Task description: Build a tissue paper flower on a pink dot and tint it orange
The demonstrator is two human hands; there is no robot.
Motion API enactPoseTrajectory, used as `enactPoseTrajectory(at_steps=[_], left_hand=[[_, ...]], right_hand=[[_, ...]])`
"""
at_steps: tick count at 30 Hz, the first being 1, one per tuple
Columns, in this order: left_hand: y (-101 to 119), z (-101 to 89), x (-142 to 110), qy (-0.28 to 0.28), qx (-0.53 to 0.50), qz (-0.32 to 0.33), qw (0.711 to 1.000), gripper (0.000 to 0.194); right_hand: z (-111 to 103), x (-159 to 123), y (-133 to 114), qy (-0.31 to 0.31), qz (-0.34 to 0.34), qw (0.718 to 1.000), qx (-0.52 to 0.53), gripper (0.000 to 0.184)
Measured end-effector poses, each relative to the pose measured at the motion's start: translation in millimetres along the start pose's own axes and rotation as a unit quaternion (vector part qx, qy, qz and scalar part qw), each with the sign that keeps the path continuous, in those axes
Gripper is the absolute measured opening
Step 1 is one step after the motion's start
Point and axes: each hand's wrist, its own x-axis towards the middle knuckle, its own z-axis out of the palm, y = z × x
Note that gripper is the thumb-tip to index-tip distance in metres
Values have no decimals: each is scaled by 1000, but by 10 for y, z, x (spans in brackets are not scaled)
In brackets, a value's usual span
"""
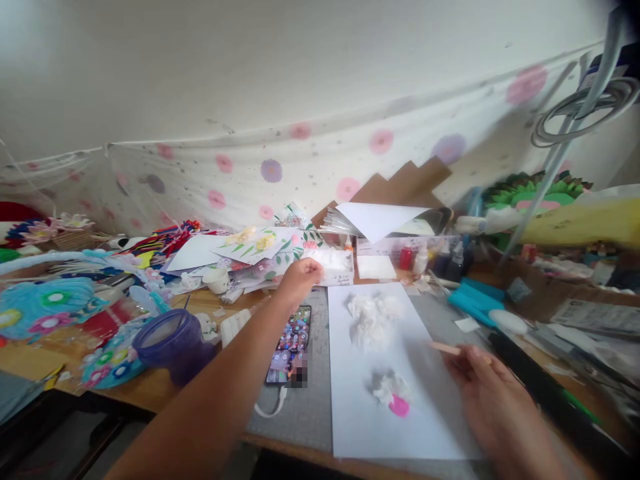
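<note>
A small white clump [391,389] bearing a pink patch [399,406] sits on white paper [355,427] across a desk [320,417]; larger clumps [371,321] beyond show no pink. The right hand [493,393] pinches a wooden stick [447,348]; the left hand [301,279] meets a white box [340,275], grip unclear.

Pale wall, flower-print plastic sheet [300,173], probably wooden tabletop [150,393].

White sheet [350,413] bearing crumpled white tufts [373,320], one touching a pink patch [399,405]; phone [289,347] left of the sheet; right hand [493,390], holding a stick [447,348], at its right.
</note>
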Motion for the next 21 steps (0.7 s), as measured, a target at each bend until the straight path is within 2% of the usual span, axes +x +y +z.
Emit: enactPoseTrajectory(at_steps=[5,8,10,11,13,17,21], left_hand=[[184,396,-743,-92,-138,-20,986,10],[272,590,-1085,-222,-178,-35,958,12],[311,703,-1222,-322,-159,-29,933,9],[320,759,-1264,-351,-134,-21,927,7],[319,867,-1307,-359,-76,0,930,6],[273,1016,-1309,-302,-41,27,952,5],[236,1057,-1309,-255,-14,63,965,8]], right_hand=[[13,-27,-23,-2,20,1000,22,20],[25,-51,-49,-19,24,1000,0,18],[31,-60,-73,-35,22,999,-18,17],[31,-66,-87,-43,19,999,-27,15],[24,-82,-115,-61,7,997,-49,12],[-4,-135,-172,-118,-43,986,-108,15],[3,-208,-252,-194,-122,954,-194,21]])
